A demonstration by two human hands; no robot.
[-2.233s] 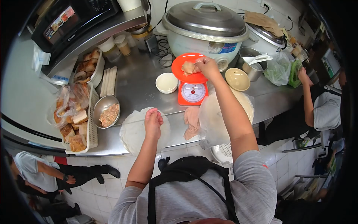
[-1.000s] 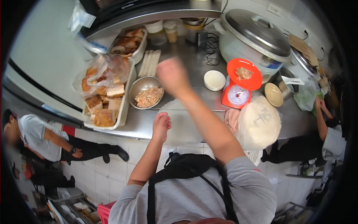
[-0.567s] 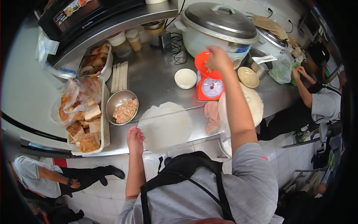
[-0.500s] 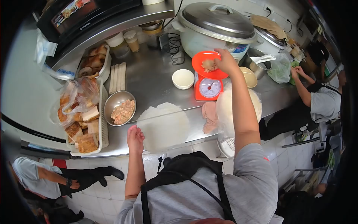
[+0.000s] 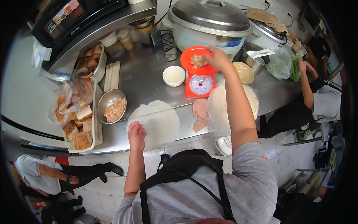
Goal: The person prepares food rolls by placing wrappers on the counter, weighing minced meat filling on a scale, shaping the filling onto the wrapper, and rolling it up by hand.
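My right hand (image 5: 218, 59) is at the far right rim of a red plate (image 5: 188, 66), fingers closed about the edge, thumb beside a lump of minced meat (image 5: 197, 61). Some fingertips are hidden. The plate sits above the dial of a red kitchen scale (image 5: 189, 91). My left hand (image 5: 137, 135), empty with loosely curled fingers, hovers over the left edge of a thin round white wrapper sheet (image 5: 158, 119). Left of it stands a metal bowl (image 5: 101, 107) holding more minced meat (image 5: 115, 109). A stack of round sheets in plastic (image 5: 216, 106) lies under my right forearm.
Nearby are a white bowl (image 5: 173, 76), a pink cloth (image 5: 200, 115), a beige bowl (image 5: 244, 72) and a large rice cooker (image 5: 209, 31). A basket (image 5: 97, 127) of browned meat pieces stands left. One co-worker (image 5: 328, 99) handles greens at right; another person (image 5: 43, 173) stands lower left.
The whole view has shifted slightly, with the counter items moving left and up. My right hand stays at the plate, and more of the meat shows beside it. My left hand stays over the sheet.
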